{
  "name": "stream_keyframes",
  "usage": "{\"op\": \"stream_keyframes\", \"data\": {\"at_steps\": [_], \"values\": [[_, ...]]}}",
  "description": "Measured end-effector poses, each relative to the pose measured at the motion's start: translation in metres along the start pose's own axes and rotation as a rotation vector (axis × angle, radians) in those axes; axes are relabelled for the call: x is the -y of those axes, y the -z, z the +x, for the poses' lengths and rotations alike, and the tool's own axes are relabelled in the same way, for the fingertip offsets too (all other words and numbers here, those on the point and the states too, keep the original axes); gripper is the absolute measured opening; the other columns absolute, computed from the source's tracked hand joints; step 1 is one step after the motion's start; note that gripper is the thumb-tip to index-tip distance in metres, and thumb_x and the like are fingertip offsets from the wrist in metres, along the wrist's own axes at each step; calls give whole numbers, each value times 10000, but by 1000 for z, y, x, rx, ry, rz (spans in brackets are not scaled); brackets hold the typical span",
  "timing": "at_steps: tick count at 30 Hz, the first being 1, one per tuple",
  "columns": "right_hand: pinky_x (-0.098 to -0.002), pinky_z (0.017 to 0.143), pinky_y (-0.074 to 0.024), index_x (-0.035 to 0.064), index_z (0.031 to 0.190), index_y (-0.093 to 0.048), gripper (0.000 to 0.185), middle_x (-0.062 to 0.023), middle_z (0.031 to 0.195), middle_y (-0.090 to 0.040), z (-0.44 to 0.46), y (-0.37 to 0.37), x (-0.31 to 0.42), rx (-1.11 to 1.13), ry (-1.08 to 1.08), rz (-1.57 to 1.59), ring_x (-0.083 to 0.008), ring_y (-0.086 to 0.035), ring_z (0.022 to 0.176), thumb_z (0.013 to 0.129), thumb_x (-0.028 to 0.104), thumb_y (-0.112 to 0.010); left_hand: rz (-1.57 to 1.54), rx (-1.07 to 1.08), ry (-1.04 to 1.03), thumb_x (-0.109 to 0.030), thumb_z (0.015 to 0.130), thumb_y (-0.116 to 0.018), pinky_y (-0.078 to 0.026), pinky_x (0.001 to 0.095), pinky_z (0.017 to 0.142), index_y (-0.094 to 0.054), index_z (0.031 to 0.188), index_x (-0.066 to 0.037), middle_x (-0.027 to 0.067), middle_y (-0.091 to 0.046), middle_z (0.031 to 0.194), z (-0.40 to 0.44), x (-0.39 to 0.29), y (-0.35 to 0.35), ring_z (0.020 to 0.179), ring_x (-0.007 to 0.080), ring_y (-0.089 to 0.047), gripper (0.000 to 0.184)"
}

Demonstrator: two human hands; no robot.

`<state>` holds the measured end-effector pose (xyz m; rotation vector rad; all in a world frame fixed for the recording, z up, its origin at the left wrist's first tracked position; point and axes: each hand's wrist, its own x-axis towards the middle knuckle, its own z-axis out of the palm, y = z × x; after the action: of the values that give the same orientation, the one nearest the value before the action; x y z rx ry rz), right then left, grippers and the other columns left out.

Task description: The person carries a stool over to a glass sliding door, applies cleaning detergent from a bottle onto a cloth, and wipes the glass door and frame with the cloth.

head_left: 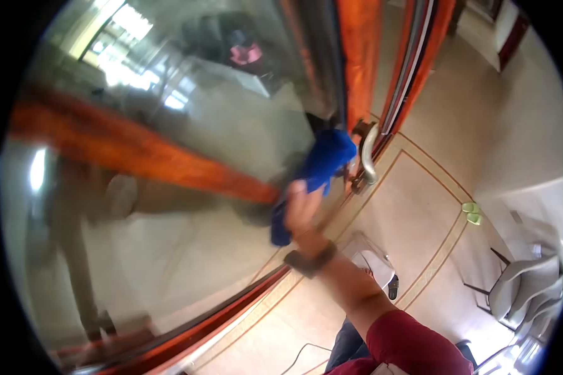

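Note:
My right hand [303, 209], smeared by motion, presses a blue cloth [327, 155] against the glass pane [231, 137] of a wood-framed door. Part of the cloth hangs below my fingers. A dark band [311, 257] circles my wrist, and a maroon sleeve [410, 337] covers my upper arm. Just right of the cloth is the curved metal door handle [370, 153]. An orange-brown wooden crossbar [144, 156] runs across the door and ends near my hand. My left hand is out of sight.
Dark-framed grey chairs [513, 290] stand at the right. Light green slippers [471, 213] lie on the tiled floor [413, 206]. Below my arm is a white, seat-like object [375, 265], with a dark shoe [393, 287] beside it. A thin cable [303, 351] curves across the floor.

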<state>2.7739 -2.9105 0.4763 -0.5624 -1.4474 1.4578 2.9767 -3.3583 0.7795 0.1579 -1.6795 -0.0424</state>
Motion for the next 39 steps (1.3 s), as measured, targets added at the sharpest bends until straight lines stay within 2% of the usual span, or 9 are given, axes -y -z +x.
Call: {"op": "stream_keyframes", "data": {"at_steps": [4,5,7,10,12,14,17,31,39], "values": [[-340,1065,-269,-38,1422,-266,651,-159,1390,-397,-61,25,-82,-113,-825,474,-253,-386,1263,975,396,-452,-145,-20,111,-360,939,-521,-463,535,906,-207,1378,46,287,-399,1289,2,1,12,1102,400,-498,675],[-331,1051,-286,-26,1421,-284,669,-137,1374,-417,-79,26,-75,-188,-979,215,-230,-400,1250,964,428,-464,-185,-22,140,-358,938,-523,-467,535,903,-207,1376,46,286,-402,1286,6,-2,16,1097,399,-503,674],[-362,1090,-250,-51,1422,-266,732,-206,1417,-367,-89,35,-75,-94,-1242,852,-290,-357,1304,954,477,-460,-252,-25,169,-353,937,-528,-476,534,896,-207,1374,46,284,-408,1281,12,-14,17,1088,398,-512,673],[-375,1051,-317,20,1393,-341,685,-183,1340,-459,-76,34,-33,-25,-1315,971,-295,-448,1224,930,504,-484,-287,45,123,-317,917,-540,-525,516,830,-228,1323,15,273,-435,1228,24,12,22,1018,382,-550,610],[-383,1026,-362,68,1373,-391,655,-168,1290,-520,-54,35,2,123,-1071,803,-298,-510,1171,914,522,-501,-300,85,64,-296,898,-547,-549,499,785,-237,1284,-21,262,-437,1195,29,37,23,973,369,-562,566],[-450,1069,-278,39,1364,-398,587,-195,1340,-467,-27,31,7,441,-14,-23,-338,-424,1243,918,400,-522,-256,94,40,-318,896,-546,-520,500,813,-215,1301,-30,259,-402,1223,23,31,19,1008,371,-528,597],[-498,1080,-221,12,1335,-425,502,-215,1353,-440,27,15,24,121,802,-438,-389,-373,1269,930,294,-516,-211,112,30,-351,893,-545,-475,501,856,-182,1327,-45,254,-350,1265,14,31,12,1059,374,-478,644],[-473,1089,-211,1,1355,-384,520,-221,1376,-399,69,40,-81,244,1039,-387,-392,-337,1291,943,300,-492,-97,226,70,-507,880,-542,-266,507,1055,-27,1450,-111,234,-107,1461,-66,66,83,1300,387,-244,864],[-459,1095,-205,-5,1366,-360,531,-224,1389,-375,-33,112,-191,276,1166,-317,-393,-317,1303,950,303,-479,-14,286,180,-592,871,-531,-216,520,1129,84,1484,-76,280,-37,1520,-395,166,55,1393,391,-180,1010]]}}
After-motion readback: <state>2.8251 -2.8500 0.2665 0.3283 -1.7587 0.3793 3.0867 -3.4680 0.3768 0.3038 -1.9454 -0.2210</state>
